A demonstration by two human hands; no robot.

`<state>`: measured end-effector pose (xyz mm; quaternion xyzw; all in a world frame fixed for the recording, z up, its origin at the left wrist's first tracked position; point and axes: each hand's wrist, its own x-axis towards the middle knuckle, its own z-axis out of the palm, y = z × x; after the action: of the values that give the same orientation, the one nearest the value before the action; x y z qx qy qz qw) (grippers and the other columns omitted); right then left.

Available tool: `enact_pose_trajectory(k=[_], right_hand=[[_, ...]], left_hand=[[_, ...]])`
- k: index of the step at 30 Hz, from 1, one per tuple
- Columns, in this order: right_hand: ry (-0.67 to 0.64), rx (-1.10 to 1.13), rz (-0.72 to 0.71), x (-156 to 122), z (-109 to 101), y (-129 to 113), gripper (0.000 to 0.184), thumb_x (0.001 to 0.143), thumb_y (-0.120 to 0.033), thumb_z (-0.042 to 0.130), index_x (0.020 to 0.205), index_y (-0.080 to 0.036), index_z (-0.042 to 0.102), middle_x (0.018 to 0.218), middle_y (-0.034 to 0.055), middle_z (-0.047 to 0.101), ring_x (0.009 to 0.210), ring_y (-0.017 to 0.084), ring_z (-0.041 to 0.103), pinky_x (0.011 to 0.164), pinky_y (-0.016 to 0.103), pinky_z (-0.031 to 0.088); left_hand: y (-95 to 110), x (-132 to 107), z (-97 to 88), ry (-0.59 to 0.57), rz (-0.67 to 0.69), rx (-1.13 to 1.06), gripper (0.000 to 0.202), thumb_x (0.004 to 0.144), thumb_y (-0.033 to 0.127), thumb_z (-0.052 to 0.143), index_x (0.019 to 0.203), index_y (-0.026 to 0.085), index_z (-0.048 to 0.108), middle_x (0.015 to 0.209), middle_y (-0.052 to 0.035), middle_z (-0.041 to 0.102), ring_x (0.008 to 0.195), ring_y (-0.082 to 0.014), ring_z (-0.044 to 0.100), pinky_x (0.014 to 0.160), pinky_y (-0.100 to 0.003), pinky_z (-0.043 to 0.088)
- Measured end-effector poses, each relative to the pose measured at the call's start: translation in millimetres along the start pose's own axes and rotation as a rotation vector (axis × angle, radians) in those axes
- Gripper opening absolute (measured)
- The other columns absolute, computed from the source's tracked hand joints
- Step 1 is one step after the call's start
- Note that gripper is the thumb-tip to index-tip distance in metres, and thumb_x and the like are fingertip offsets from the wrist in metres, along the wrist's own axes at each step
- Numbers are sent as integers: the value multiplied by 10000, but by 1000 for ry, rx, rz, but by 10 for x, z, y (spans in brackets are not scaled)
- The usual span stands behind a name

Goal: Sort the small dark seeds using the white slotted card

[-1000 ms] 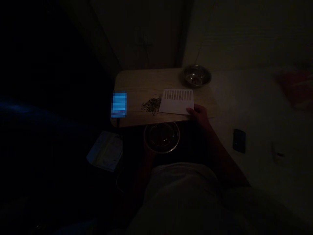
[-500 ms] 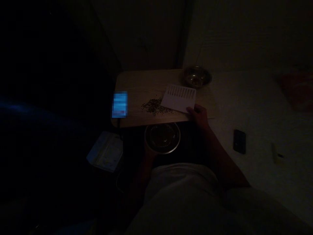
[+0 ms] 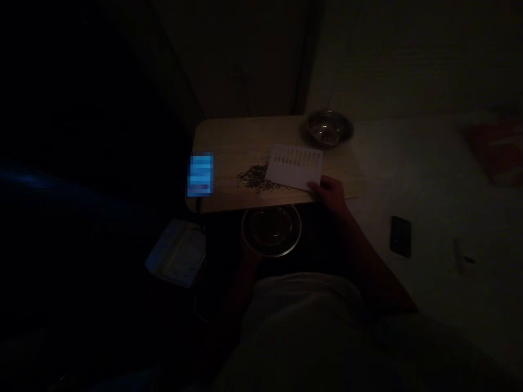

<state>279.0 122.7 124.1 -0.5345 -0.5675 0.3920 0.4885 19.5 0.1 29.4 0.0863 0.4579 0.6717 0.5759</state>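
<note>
In dim light, my right hand (image 3: 329, 193) pinches the near right corner of a flat white slotted plate (image 3: 291, 173), its row of slots on the far side. The plate's left edge lies over or against a scatter of small dark grains (image 3: 255, 177), perhaps seeds or beans, on a wooden tabletop (image 3: 229, 139). Below the table's near edge, my left hand (image 3: 251, 255) grips the left underside of a round metal bowl (image 3: 273, 249). Its fingers are mostly hidden under the bowl, and what lies inside is too dark to make out.
Another metal bowl (image 3: 329, 130) stands at the table's far right corner. A lit, blurred screen (image 3: 200, 174) is at the left edge. Below it lies a pale packet-like thing (image 3: 177, 253). On the pale surface at right are a dark phone (image 3: 400, 236) and a red thing (image 3: 498, 152).
My right hand has moved the white slotted plate slightly left and nearer to me. My left hand and the bowl stay where they were.
</note>
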Motion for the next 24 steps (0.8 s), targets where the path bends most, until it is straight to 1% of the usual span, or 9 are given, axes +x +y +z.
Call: enact_pose_trajectory(k=[1, 3, 5, 10, 12, 15, 17, 21, 24], right_hand=[[6, 6, 4, 0, -4, -3, 324, 775, -513, 804, 836, -197, 776, 789, 6, 750, 731, 179, 664, 678, 300, 506], [30, 28, 16, -3, -6, -17, 329, 740, -512, 830, 798, -193, 773, 763, 7, 744, 716, 180, 661, 667, 299, 504], [18, 42, 29, -12, -5, -41, 332, 724, -506, 840, 809, -190, 782, 785, 15, 759, 726, 186, 670, 675, 305, 512], [1, 64, 59, -32, -3, -88, 318, 716, -466, 852, 860, -186, 805, 848, 36, 790, 762, 203, 697, 694, 318, 530], [10, 59, 52, -29, -3, -87, 299, 719, -454, 851, 850, -189, 806, 845, 35, 790, 765, 205, 701, 702, 321, 531], [51, 61, 38, -17, 3, -71, 282, 730, -451, 842, 847, -197, 802, 857, 30, 792, 777, 205, 706, 725, 325, 536], [74, 75, 33, -14, 10, -60, 290, 735, -460, 837, 863, -203, 801, 865, 27, 793, 781, 204, 707, 734, 328, 541], [38, 96, 43, -26, 12, -54, 313, 721, -482, 848, 862, -208, 799, 873, 24, 793, 770, 199, 701, 722, 323, 540], [-27, 71, 61, -39, 5, -64, 318, 706, -495, 856, 805, -199, 793, 789, 17, 770, 700, 181, 671, 654, 299, 508]], left_hand=[[-3, -1, 1, 4, 12, -5, 428, 882, 336, 717, 1302, 259, 684, 1565, -36, 540, 1593, -241, 266, 1305, -445, 267], [-7, -9, 1, 5, 49, -12, 463, 859, 262, 738, 1317, 280, 676, 1570, -6, 535, 1592, -206, 266, 1310, -387, 254], [-7, -16, 0, 2, 66, -23, 437, 853, 217, 731, 1284, 281, 694, 1563, 9, 543, 1589, -195, 275, 1311, -363, 248], [0, -5, 9, 2, 24, -53, 336, 879, 233, 696, 1213, 243, 728, 1523, -24, 583, 1581, -202, 298, 1308, -366, 255], [0, 6, 27, 8, 6, -73, 361, 913, 284, 662, 1270, 254, 705, 1531, -25, 576, 1573, -199, 318, 1298, -369, 278], [4, 10, 66, 5, -61, -105, 439, 971, 378, 577, 1394, 273, 632, 1531, -37, 577, 1556, -225, 356, 1279, -447, 320], [12, 4, 85, 4, -104, -123, 460, 978, 368, 568, 1425, 271, 609, 1542, -39, 567, 1555, -226, 358, 1281, -454, 317], [31, -10, 88, 9, -62, -102, 437, 941, 304, 622, 1375, 260, 647, 1553, -21, 556, 1563, -208, 339, 1298, -403, 288], [35, -15, 74, -4, -29, -73, 399, 915, 324, 662, 1304, 247, 695, 1526, -35, 582, 1569, -218, 328, 1296, -389, 292]])
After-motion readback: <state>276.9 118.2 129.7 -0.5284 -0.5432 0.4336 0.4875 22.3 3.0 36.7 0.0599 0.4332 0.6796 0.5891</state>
